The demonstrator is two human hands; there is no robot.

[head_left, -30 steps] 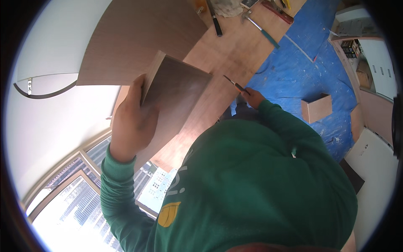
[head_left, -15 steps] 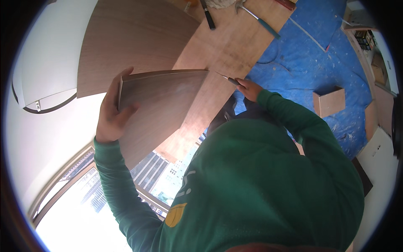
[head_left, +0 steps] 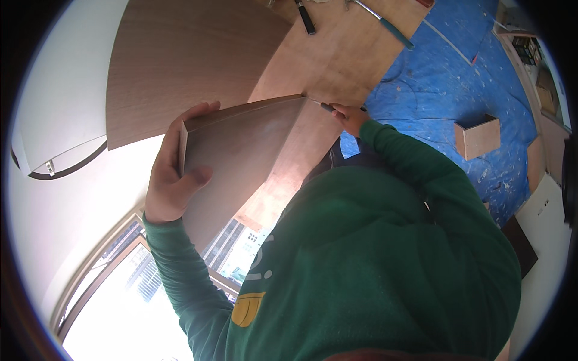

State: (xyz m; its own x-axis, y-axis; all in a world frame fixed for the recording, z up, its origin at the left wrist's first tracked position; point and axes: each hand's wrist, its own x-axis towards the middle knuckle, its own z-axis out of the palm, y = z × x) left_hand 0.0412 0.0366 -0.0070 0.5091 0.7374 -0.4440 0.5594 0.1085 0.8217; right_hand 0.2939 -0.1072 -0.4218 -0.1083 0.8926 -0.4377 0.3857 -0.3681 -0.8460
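Left hand point(head_left: 174, 165) clamps the left end of a brown wooden board point(head_left: 232, 144), thumb on the face and fingers round the back, the board overlapping the bench point(head_left: 331, 60) in view, can't tell if it rests there. Right hand point(head_left: 350, 118) is closed around a slim dark-handled tool point(head_left: 327, 107), its thin tip at the board's upper right corner, contact unclear. Larger brown panel point(head_left: 186, 60) beyond the board, black-handled tool point(head_left: 305, 17) and teal-handled tool point(head_left: 394, 35) at the bench's far part, small wooden box point(head_left: 478, 138) on blue sheeting point(head_left: 421, 90) to the right.
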